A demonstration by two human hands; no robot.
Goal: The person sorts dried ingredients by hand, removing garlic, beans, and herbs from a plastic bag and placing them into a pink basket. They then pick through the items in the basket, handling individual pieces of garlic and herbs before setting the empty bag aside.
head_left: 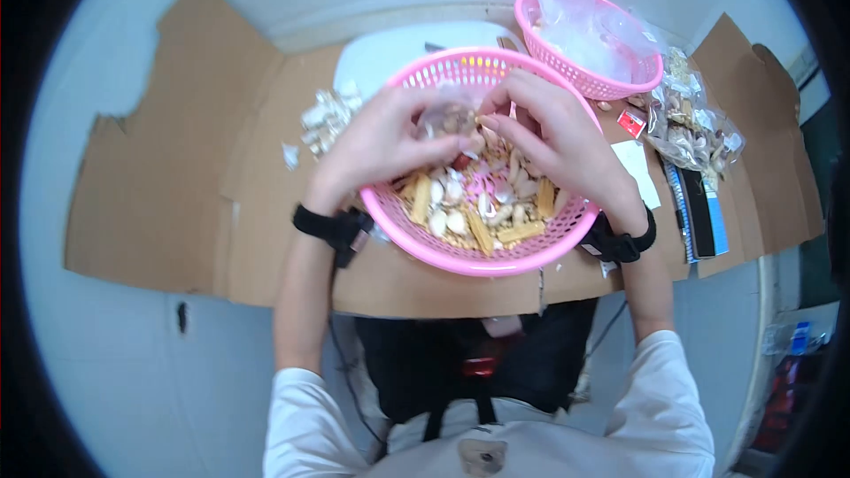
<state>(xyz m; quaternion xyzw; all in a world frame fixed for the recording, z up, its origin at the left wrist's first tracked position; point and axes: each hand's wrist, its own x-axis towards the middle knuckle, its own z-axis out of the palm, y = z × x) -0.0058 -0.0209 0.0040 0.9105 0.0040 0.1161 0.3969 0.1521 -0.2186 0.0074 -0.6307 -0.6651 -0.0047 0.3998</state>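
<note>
Both hands are over a large pink plastic basket (474, 264) holding a mix of pale dried pieces and yellow sticks. My left hand (385, 137) is closed on a small clear plastic bag (449, 117) with brownish bits inside. At the bag's right side my right hand (558, 128) is closed in a pinch, and what its fingertips hold is too small to make out. Below the bag lie several garlic-like white pieces (447, 190) and yellow sticks (521, 232). A dark red piece (461, 161) shows by my left fingertips.
Behind stands a second pink basket (593, 80) with clear plastic bags. Filled bags (695, 128), a red packet (631, 123), white paper (637, 168) and a dark-and-blue object (699, 212) lie right. White scraps (328, 119) lie left. Cardboard (274, 257) covers the table, with raised side flaps.
</note>
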